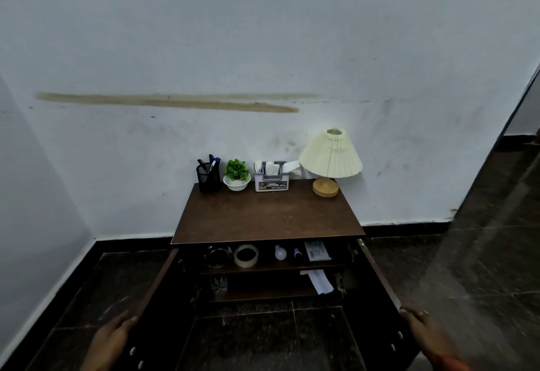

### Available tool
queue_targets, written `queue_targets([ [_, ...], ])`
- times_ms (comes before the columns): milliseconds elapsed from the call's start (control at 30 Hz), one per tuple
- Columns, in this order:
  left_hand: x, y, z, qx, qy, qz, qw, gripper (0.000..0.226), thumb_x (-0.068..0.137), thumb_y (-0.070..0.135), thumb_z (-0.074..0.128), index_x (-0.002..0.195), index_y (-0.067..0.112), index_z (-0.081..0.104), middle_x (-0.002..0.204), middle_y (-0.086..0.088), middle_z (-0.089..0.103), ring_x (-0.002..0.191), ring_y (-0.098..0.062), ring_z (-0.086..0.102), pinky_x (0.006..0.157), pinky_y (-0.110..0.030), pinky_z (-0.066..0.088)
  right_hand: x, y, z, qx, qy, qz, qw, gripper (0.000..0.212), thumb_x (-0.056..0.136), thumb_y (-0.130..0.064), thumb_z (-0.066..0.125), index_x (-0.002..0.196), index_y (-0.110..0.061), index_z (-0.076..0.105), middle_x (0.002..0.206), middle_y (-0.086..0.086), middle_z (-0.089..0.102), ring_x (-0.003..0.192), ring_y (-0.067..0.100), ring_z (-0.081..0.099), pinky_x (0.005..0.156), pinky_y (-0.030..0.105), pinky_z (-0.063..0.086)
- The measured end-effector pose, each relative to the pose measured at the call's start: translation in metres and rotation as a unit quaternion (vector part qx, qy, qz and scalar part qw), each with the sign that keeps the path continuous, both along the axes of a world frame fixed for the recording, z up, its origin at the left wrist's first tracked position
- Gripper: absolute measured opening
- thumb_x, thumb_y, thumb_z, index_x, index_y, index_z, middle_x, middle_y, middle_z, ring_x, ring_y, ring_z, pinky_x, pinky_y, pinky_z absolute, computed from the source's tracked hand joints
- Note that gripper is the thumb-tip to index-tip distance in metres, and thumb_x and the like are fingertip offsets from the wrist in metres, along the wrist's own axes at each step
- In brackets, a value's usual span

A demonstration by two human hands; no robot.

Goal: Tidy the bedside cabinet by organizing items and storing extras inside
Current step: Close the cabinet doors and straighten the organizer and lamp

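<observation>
Your left hand [112, 338] grips the outer edge of the open left door [155, 283]; your right hand [420, 329] grips the open right door [380, 275]. The bedside cabinet [268, 218] stands against the wall. Top, rear row: pen holder [209, 179], plant [236, 170], organiser [271, 180], lamp [330, 160]. Upper shelf: ashtray [217, 255], tape roll [246, 256], bulb [280, 253]. Lower shelf: glass [219, 284], paper [320, 281].

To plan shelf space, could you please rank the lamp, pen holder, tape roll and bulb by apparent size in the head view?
1. lamp
2. pen holder
3. tape roll, close to the holder and nearer
4. bulb
</observation>
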State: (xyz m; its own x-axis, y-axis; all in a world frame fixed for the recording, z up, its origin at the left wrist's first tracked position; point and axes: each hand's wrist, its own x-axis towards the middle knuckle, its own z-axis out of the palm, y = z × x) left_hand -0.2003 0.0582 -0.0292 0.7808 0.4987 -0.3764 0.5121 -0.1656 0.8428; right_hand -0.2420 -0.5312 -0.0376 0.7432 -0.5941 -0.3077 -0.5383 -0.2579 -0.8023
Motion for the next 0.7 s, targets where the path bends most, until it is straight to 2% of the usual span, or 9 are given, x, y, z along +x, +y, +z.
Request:
queue_targets([
  [100, 0.004, 0.005, -0.013, 0.055, -0.005, -0.001, 0.998, 0.034, 0.088, -0.001, 0.062, 0.121, -0.010, 0.061, 0.141, -0.026, 0.049, 0.138, -0.031, 0.040, 0.116, -0.034, 0.022, 0.001, -0.012, -0.026, 0.010, 0.037, 0.037, 0.999, 0.033, 0.090, -0.010, 0.060, 0.123, -0.002, 0.059, 0.104, 0.020, 0.066, 0.099, 0.027, 0.061, 0.101, 0.042, 0.045],
  [167, 0.002, 0.007, -0.020, 0.084, 0.013, -0.012, 0.996, 0.033, 0.089, 0.003, 0.062, 0.121, -0.006, 0.063, 0.141, -0.024, 0.050, 0.137, -0.032, 0.041, 0.115, -0.036, 0.025, 0.002, -0.034, -0.065, -0.001, 0.066, 0.043, 0.997, 0.040, 0.087, -0.014, 0.064, 0.125, -0.002, 0.059, 0.099, 0.015, 0.069, 0.096, 0.029, 0.067, 0.097, 0.047, 0.049],
  [267, -0.009, 0.007, -0.020, 0.093, 0.035, 0.003, 0.995, 0.034, 0.091, 0.007, 0.061, 0.122, -0.004, 0.063, 0.137, -0.026, 0.053, 0.132, -0.035, 0.046, 0.111, -0.038, 0.031, -0.008, -0.031, -0.067, -0.037, 0.082, 0.074, 0.993, 0.026, 0.085, -0.016, 0.066, 0.110, -0.008, 0.067, 0.092, 0.009, 0.073, 0.085, 0.025, 0.068, 0.086, 0.039, 0.054],
  [400, -0.026, 0.009, -0.028, 0.110, 0.027, 0.002, 0.994, 0.035, 0.090, 0.005, 0.061, 0.125, -0.003, 0.062, 0.132, -0.028, 0.056, 0.128, -0.036, 0.051, 0.108, -0.042, 0.035, -0.023, -0.001, -0.034, -0.060, 0.061, 0.080, 0.993, 0.018, 0.085, -0.015, 0.065, 0.102, -0.018, 0.062, 0.092, 0.007, 0.071, 0.083, 0.026, 0.067, 0.082, 0.041, 0.054],
  [567, -0.042, 0.007, -0.035, 0.128, 0.010, -0.033, 0.991, 0.036, 0.092, 0.005, 0.059, 0.128, 0.001, 0.061, 0.125, -0.026, 0.062, 0.122, -0.036, 0.055, 0.103, -0.043, 0.039, -0.023, -0.007, -0.060, -0.073, 0.060, 0.076, 0.993, 0.023, 0.081, -0.026, 0.065, 0.104, -0.026, 0.058, 0.083, 0.001, 0.071, 0.074, 0.023, 0.068, 0.071, 0.043, 0.058],
  [633, -0.044, 0.006, -0.036, 0.134, 0.014, -0.038, 0.990, 0.038, 0.092, 0.008, 0.059, 0.130, 0.004, 0.060, 0.126, -0.025, 0.062, 0.121, -0.036, 0.056, 0.103, -0.043, 0.039, -0.020, -0.014, -0.080, -0.079, 0.053, 0.078, 0.992, 0.029, 0.077, -0.033, 0.063, 0.105, -0.029, 0.056, 0.085, 0.002, 0.071, 0.075, 0.025, 0.068, 0.071, 0.045, 0.058],
  [700, -0.044, 0.007, -0.037, 0.140, 0.023, -0.047, 0.989, 0.040, 0.093, 0.011, 0.058, 0.132, 0.008, 0.058, 0.128, -0.022, 0.062, 0.120, -0.035, 0.057, 0.104, -0.044, 0.040, -0.024, -0.002, -0.069, -0.088, 0.054, 0.074, 0.992, 0.026, 0.081, -0.029, 0.063, 0.104, -0.029, 0.053, 0.087, 0.005, 0.070, 0.077, 0.028, 0.068, 0.072, 0.045, 0.057],
])
